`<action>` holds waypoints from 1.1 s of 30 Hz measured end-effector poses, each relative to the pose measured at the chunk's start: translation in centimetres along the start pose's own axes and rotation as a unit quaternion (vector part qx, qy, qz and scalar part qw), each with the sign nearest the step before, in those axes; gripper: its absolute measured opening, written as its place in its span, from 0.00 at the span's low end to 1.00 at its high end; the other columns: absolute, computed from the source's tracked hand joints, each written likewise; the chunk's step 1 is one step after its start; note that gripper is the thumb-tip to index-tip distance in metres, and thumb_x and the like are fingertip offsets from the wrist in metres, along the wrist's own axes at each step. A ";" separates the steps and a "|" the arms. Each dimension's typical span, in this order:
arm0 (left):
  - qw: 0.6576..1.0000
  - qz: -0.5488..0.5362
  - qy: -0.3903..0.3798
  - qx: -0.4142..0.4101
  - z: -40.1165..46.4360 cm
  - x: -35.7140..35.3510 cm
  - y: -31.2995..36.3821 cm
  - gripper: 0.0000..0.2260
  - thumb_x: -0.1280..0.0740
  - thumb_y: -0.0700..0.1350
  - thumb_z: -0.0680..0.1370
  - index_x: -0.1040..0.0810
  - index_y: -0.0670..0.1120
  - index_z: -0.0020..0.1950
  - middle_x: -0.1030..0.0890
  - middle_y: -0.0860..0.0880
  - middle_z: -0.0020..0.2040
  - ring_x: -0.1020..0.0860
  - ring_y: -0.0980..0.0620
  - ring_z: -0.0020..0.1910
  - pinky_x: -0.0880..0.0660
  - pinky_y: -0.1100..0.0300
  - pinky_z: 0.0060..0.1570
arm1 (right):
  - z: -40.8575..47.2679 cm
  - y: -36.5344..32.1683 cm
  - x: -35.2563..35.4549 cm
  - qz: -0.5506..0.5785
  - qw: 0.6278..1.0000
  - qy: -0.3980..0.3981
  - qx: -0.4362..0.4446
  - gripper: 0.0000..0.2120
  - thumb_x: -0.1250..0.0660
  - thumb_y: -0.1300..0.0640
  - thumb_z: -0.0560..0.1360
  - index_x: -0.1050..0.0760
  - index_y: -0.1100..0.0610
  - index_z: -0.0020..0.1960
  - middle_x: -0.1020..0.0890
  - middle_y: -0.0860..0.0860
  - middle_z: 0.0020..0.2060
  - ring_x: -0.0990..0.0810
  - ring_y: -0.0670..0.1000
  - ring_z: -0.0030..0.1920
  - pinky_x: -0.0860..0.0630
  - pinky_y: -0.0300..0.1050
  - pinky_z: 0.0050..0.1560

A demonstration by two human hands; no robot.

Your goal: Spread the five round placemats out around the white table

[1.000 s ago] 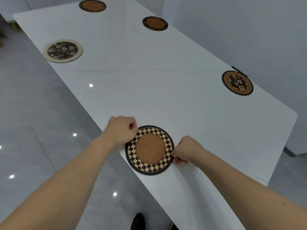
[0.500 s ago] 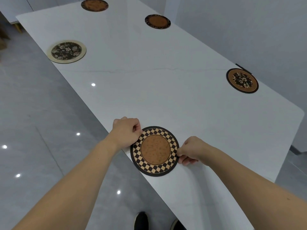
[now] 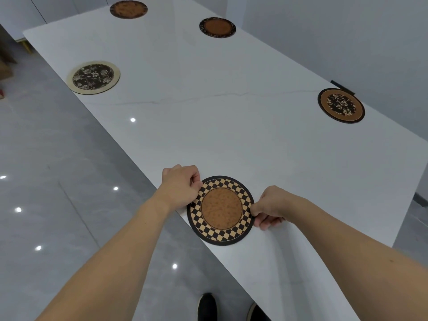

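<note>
A checkered placemat (image 3: pixel 221 210) with a brown centre lies at the near left edge of the white table (image 3: pixel 231 126), slightly over the edge. My left hand (image 3: pixel 179 185) pinches its upper left rim and my right hand (image 3: pixel 269 207) pinches its right rim. Four more round mats lie spread out: a cream-rimmed floral mat (image 3: pixel 93 77) on the left side, a plain brown mat (image 3: pixel 128 9) at the far end, a dark-rimmed brown mat (image 3: pixel 217 27) at the far right, and a brown mat with a floral centre (image 3: pixel 341 105) on the right edge.
Glossy grey floor tiles (image 3: pixel 46 181) run along the table's left side. My shoes (image 3: pixel 207 306) show below the table's near corner. A small black object (image 3: pixel 342 85) sits on the table edge behind the right mat. A grey wall stands on the right.
Both hands keep their pinch on the checkered mat, which has hardly shifted on the table. The view has drifted a little, so the other mats appear slightly displaced.
</note>
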State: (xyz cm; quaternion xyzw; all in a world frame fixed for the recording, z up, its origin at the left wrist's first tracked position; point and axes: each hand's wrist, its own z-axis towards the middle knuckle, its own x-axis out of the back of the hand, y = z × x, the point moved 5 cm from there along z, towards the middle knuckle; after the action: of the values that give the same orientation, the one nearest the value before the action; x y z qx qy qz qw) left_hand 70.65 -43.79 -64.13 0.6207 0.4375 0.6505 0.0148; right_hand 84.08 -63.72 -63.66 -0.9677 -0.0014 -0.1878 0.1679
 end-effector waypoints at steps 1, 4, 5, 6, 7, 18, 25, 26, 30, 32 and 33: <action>1.000 0.000 -0.001 0.002 0.0 0.0 0.0 0.09 0.35 0.44 0.76 0.28 0.52 0.37 0.27 0.57 0.33 0.30 0.54 0.44 0.43 0.58 0.56 | 0.1 0.0 0.0 -0.006 1.000 -0.001 -0.004 0.05 0.35 0.61 0.67 0.24 0.61 0.43 0.14 0.56 0.34 0.18 0.52 0.28 0.29 0.37 0.29; 1.000 -0.002 -0.006 0.007 0.0 0.0 -0.1 0.07 0.35 0.45 0.76 0.28 0.52 0.38 0.26 0.57 0.33 0.29 0.53 0.45 0.43 0.58 0.56 | 0.1 -0.2 -0.1 -0.025 1.000 -0.005 -0.017 0.06 0.35 0.60 0.68 0.23 0.61 0.43 0.13 0.55 0.34 0.17 0.51 0.29 0.27 0.39 0.33; 1.000 -0.002 -0.007 0.008 0.0 0.0 -0.1 0.07 0.35 0.45 0.76 0.28 0.52 0.38 0.26 0.57 0.34 0.29 0.53 0.45 0.43 0.58 0.56 | 0.0 -0.3 0.0 -0.029 0.999 -0.005 -0.019 0.06 0.35 0.60 0.68 0.22 0.61 0.43 0.13 0.54 0.34 0.17 0.51 0.29 0.27 0.39 0.33; 1.000 -0.002 -0.007 0.009 -0.1 0.0 0.0 0.07 0.35 0.45 0.76 0.28 0.52 0.38 0.26 0.57 0.33 0.29 0.53 0.46 0.43 0.58 0.56 | 0.0 -0.3 0.0 -0.032 0.999 -0.005 -0.020 0.07 0.35 0.60 0.67 0.22 0.61 0.43 0.13 0.54 0.34 0.18 0.51 0.29 0.27 0.39 0.33; 1.000 -0.002 -0.005 0.009 -0.1 0.0 0.0 0.07 0.35 0.45 0.76 0.28 0.52 0.38 0.26 0.57 0.33 0.29 0.53 0.46 0.43 0.58 0.56 | -0.1 -0.4 0.0 -0.034 0.999 -0.006 -0.020 0.07 0.35 0.60 0.67 0.22 0.61 0.43 0.13 0.55 0.34 0.18 0.51 0.29 0.28 0.39 0.33; 1.000 0.013 0.005 0.002 0.1 -0.4 -0.4 0.04 0.34 0.47 0.76 0.29 0.52 0.46 0.26 0.57 0.37 0.29 0.52 0.45 0.40 0.54 0.58 | -0.9 -1.4 0.3 -0.087 0.996 0.017 -0.025 0.03 0.34 0.60 0.69 0.27 0.59 0.37 0.19 0.53 0.26 0.24 0.50 0.23 0.33 0.31 0.23; 0.992 0.126 0.012 0.010 -0.8 -0.3 0.3 0.27 0.38 0.49 0.77 0.43 0.56 0.74 0.42 0.48 0.74 0.46 0.44 0.74 0.52 0.36 0.70 | -2.3 -2.3 1.0 -0.272 0.945 0.174 0.045 0.20 0.30 0.49 0.67 0.33 0.57 0.51 0.24 0.50 0.41 0.24 0.52 0.44 0.28 0.45 0.41; 0.992 0.127 -0.002 0.008 -0.8 -0.3 0.6 0.28 0.39 0.48 0.78 0.46 0.56 0.76 0.46 0.48 0.76 0.50 0.45 0.75 0.53 0.32 0.69 | -2.6 -2.4 1.0 -0.284 0.938 0.193 0.048 0.24 0.29 0.48 0.67 0.35 0.56 0.56 0.26 0.50 0.43 0.25 0.53 0.46 0.29 0.46 0.42; 0.989 0.136 -0.048 0.012 -0.7 -0.3 1.2 0.28 0.41 0.47 0.80 0.50 0.54 0.78 0.48 0.48 0.78 0.53 0.46 0.77 0.53 0.29 0.69 | -3.1 -1.9 1.0 -0.297 0.927 0.227 0.039 0.33 0.29 0.44 0.67 0.39 0.54 0.65 0.28 0.54 0.57 0.26 0.57 0.56 0.32 0.49 0.48; 0.988 0.146 -0.053 0.011 -0.8 -0.1 1.1 0.26 0.44 0.49 0.82 0.49 0.53 0.78 0.47 0.48 0.79 0.53 0.46 0.77 0.52 0.31 0.70 | -3.0 -2.1 1.1 -0.293 0.921 0.246 0.072 0.35 0.30 0.44 0.68 0.40 0.53 0.69 0.30 0.55 0.61 0.28 0.58 0.59 0.32 0.51 0.52; 0.988 0.145 -0.049 0.008 -1.0 0.1 1.0 0.25 0.46 0.51 0.82 0.48 0.52 0.78 0.47 0.48 0.79 0.53 0.45 0.78 0.51 0.32 0.71 | -3.2 -2.2 1.3 -0.276 0.923 0.249 0.094 0.37 0.31 0.45 0.68 0.42 0.53 0.71 0.31 0.55 0.65 0.29 0.58 0.63 0.31 0.53 0.56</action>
State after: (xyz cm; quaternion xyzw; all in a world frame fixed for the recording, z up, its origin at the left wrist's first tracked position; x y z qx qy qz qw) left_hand 70.33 -44.93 -63.34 0.7088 0.3467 0.6111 -0.0638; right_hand 84.00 -62.72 -59.68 -0.8307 -0.2448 -0.4605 0.1948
